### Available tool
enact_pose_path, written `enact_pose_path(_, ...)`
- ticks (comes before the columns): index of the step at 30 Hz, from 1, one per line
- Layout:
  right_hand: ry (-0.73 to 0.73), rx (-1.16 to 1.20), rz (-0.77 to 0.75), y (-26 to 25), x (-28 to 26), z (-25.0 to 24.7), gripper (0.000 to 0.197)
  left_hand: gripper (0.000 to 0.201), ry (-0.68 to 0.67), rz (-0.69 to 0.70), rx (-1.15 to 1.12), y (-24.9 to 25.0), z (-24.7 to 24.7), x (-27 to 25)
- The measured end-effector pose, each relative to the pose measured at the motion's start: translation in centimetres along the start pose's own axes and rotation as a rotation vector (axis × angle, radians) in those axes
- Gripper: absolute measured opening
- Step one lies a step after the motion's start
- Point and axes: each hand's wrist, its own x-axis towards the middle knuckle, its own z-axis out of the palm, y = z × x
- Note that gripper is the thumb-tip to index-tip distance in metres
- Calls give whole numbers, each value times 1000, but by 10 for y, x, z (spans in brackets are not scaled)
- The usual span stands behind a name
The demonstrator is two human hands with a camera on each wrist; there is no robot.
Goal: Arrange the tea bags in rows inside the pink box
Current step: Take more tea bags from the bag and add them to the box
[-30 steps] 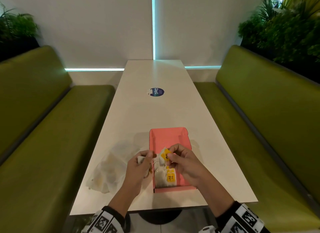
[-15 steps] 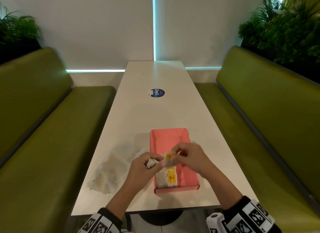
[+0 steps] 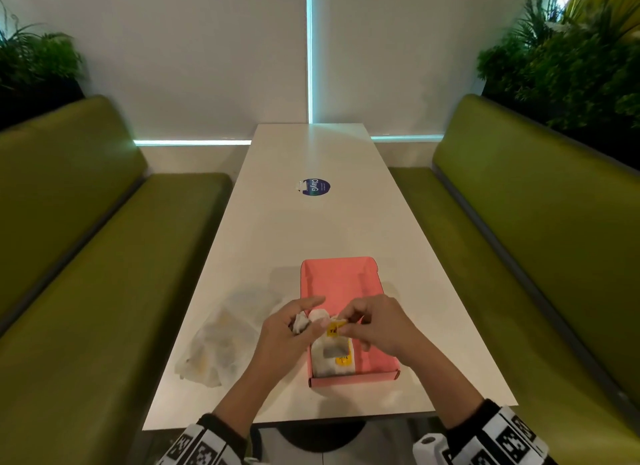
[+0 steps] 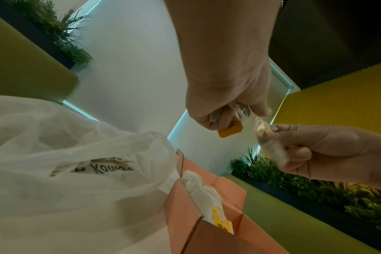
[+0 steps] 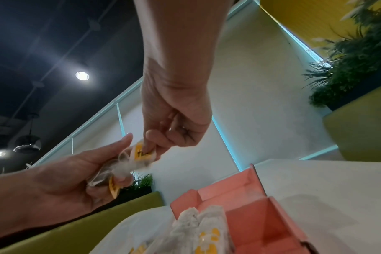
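While both hands hover above the near half of the pink box (image 3: pixel 341 281), I read this as untangling. My left hand (image 3: pixel 284 333) has its grip clamped round a bunched tea bag (image 5: pixel 102 173), and my right hand (image 3: pixel 377 326) pinches the yellow tag (image 5: pixel 142 153) of another, probably to free it so it can go down alone. Two tea bags (image 3: pixel 332 357) already lie side by side at the box's 7 o'clock corner, starting a row; space at 12 and 3 o'clock is bare. At 9 o'clock on the tabletop (image 3: pixel 311 222) sits the clear plastic bag (image 3: pixel 214 347), close enough to supply more.
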Motion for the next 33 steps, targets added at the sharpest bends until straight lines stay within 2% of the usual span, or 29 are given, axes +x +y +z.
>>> enact_pose_path(1,8,47,3,-1,-1,-1,11,29,-46,0,-4,2,2,-1)
enact_pose_path(4,50,170,41,0,-1,-1,12,12,-96,31,-5,8,6,-4)
enact_pose_path(6,100,228,65,2,0,0,17,19,-65,36,17,5,8,-4)
enact_pose_path(9,196,231,61,6,1,0,20,16,-40,11,7,5,9,-4)
enact_pose_path(13,295,261,61,9,1,-1,11,18,-17,-2,-28,7,8,-5)
enact_pose_path(16,210,279,44,8,-2,0,12,15,-17,0,-39,7,8,-5)
enact_pose_path(19,105,183,72,8,-2,8,16,10,-28,1,-53,9,10,-6)
enact_pose_path(22,114,234,84,10,0,12,10,10,-28,-50,-113,10,10,-6)
enact_pose_path(25,121,351,76,11,0,9,13,5,-32,-88,-140,10,6,-6)
enact_pose_path(30,118,354,101,9,0,5,12,8,17,-81,-168,13,6,-7)
enact_pose_path(33,116,366,92,8,-1,6,10,9,13,-31,-173,15,7,-9)
